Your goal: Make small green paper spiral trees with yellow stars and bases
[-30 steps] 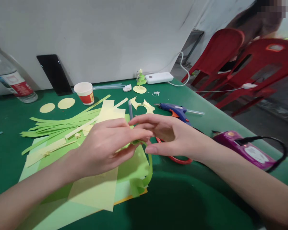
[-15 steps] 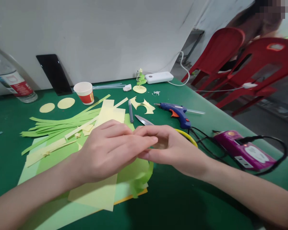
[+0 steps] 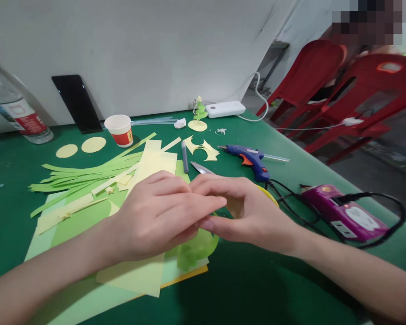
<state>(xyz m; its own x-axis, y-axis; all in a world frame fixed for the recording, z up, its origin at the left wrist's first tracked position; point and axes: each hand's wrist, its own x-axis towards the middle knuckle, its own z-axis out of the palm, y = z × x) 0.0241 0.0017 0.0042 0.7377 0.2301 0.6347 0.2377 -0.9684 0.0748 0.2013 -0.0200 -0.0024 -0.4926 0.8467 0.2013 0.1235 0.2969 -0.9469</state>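
My left hand (image 3: 155, 214) and my right hand (image 3: 246, 212) meet over the paper pile, fingers overlapping. A bright green paper strip (image 3: 187, 258) comes out below them, its loose end curled and a little blurred. Both hands look closed on this strip, though the gripped part is hidden behind my fingers. My right thumb presses toward the fingertips. Just behind my right hand, scissors show a blade (image 3: 201, 168) and part of a yellow handle (image 3: 268, 195). Under my left hand lie pale yellow paper (image 3: 138, 275) and green sheets.
Green strips (image 3: 88, 176) lie left. Behind stand a paper cup (image 3: 119, 131), a phone (image 3: 76, 104) and a bottle (image 3: 20, 113). A blue glue gun (image 3: 250, 159) and a purple power socket (image 3: 345, 214) with cords sit right. A small green paper tree (image 3: 199, 109) stands near the wall.
The green strip's loose end has swung slightly left and up, and its curve hangs wider. My right hand has shifted a little to the right, its fingers more arched.
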